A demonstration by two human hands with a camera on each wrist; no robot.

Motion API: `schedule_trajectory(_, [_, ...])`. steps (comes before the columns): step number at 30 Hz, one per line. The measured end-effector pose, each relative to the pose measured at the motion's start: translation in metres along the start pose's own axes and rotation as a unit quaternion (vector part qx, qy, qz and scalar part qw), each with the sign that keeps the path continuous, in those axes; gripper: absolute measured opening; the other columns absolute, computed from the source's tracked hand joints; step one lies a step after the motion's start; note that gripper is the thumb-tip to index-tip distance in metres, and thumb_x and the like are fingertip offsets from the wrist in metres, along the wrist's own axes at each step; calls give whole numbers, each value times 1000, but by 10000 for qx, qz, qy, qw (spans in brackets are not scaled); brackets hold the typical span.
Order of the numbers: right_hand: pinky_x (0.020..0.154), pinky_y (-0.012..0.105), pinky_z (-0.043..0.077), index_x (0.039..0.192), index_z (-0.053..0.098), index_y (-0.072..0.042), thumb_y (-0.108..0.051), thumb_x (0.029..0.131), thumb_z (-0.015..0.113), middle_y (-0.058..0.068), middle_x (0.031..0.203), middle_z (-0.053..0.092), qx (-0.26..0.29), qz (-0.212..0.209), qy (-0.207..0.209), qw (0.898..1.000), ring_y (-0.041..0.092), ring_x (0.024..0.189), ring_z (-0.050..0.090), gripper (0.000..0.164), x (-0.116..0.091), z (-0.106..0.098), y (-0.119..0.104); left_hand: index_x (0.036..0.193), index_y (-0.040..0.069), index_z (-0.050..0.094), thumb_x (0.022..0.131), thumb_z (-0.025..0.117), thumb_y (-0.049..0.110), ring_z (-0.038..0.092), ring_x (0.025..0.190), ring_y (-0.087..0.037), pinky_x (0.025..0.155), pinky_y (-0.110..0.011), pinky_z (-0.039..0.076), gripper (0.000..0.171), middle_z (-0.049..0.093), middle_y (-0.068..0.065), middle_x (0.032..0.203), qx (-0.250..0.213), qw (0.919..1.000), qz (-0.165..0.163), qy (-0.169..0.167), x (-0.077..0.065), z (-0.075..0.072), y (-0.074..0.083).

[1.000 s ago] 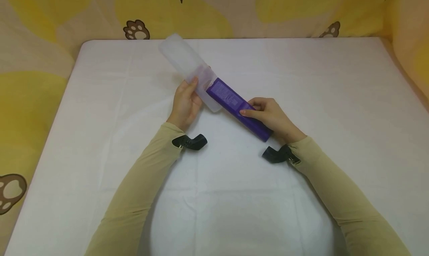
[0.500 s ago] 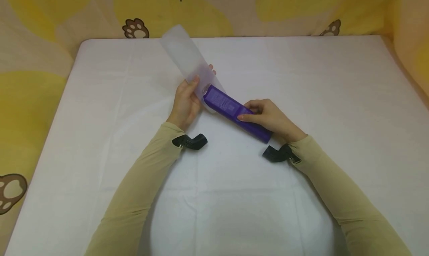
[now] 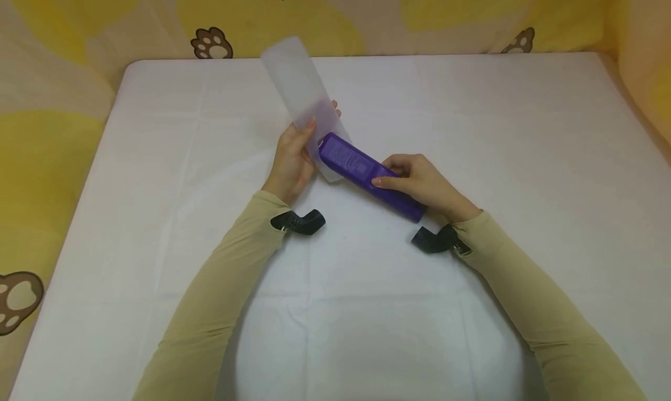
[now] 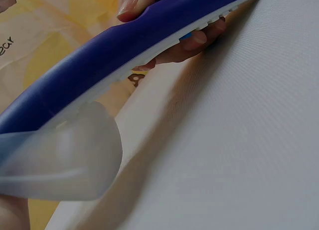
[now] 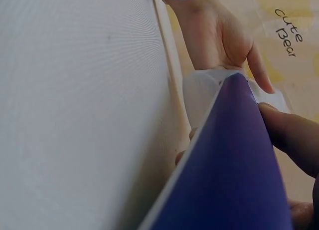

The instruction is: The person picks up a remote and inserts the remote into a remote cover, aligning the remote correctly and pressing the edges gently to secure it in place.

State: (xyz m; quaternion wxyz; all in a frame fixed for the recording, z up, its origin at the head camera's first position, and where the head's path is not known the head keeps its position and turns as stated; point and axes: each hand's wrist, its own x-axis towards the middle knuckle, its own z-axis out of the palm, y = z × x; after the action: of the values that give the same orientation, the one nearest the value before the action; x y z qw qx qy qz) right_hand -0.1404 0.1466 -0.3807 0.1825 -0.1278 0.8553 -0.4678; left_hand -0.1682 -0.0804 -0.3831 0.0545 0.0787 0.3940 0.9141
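Note:
A purple remote control (image 3: 348, 159) lies back side up in my right hand (image 3: 421, 182), pinched between thumb and fingers near its middle. Its pale button side, with a bit of blue, faces down in the left wrist view (image 4: 185, 36). My left hand (image 3: 290, 156) holds a translucent, flexible sleeve (image 3: 293, 69), thumb on the near side and fingertips showing past the far edge. The remote's far end meets the sleeve's near end; how far it sits inside, I cannot tell. In the right wrist view the remote (image 5: 234, 165) points at the sleeve (image 5: 199, 93).
A white cloth-covered table (image 3: 367, 319) spreads beneath both hands. Behind it hangs a yellow patterned curtain (image 3: 451, 10) with paw prints. Black wrist cameras (image 3: 299, 221) sit on the sleeves of both arms.
The translucent sleeve has swung more upright, its far end moving up and right. The remote's far end has moved slightly left and down against the sleeve. Both hands keep their holds.

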Motion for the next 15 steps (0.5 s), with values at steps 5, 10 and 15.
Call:
schedule_trajectory(5, [74,24,42,106,64,-2,-28,86,69,4,89,70,223,130,82,9996,14,78,57,33,1,-1,-1,129,-8,43,100,37,0,45,125,-24,105,-29,35,31,51,-19,133,-177,9994,158,271,0,1,-2])
schedule_trajectory(10, [68,22,44,106,64,-1,-27,87,69,1,80,69,334,197,238,9990,11,71,55,33,1,-1,0,118,-1,50,100,36,0,48,115,-15,104,-25,34,23,56,-3,113,-11,9985,154,522,0,2,-4])
schedule_trajectory(15, [60,22,44,103,63,0,-26,87,69,-2,72,66,534,174,346,9978,10,64,54,31,1,1,0,118,1,51,100,36,0,51,109,-12,102,-26,35,23,57,-1,111,-23,9988,172,452,-1,4,-5])
